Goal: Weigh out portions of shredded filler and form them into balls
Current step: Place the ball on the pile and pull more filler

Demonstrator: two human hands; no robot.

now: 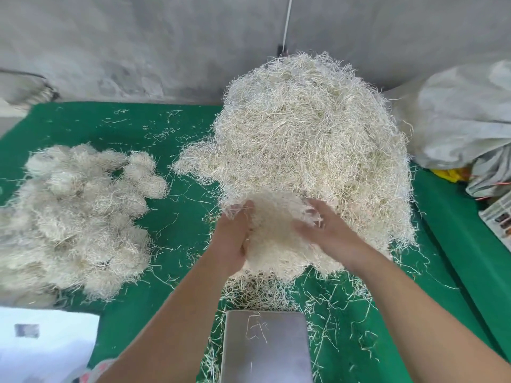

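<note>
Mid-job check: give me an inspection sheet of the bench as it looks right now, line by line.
Surface: green mat, strewn with loose shreds.
Job's things: big filler pile at the back centre; formed balls heaped at left; steel scale pan in front holds only a few strands.
Clutter: white sheet at the near left corner; plastic bags at right.
Grippers: left hand and right hand cup a filler clump between them, above the mat.
Cables: white cord hangs down the wall behind the pile.
Surroundings: grey concrete wall.
</note>
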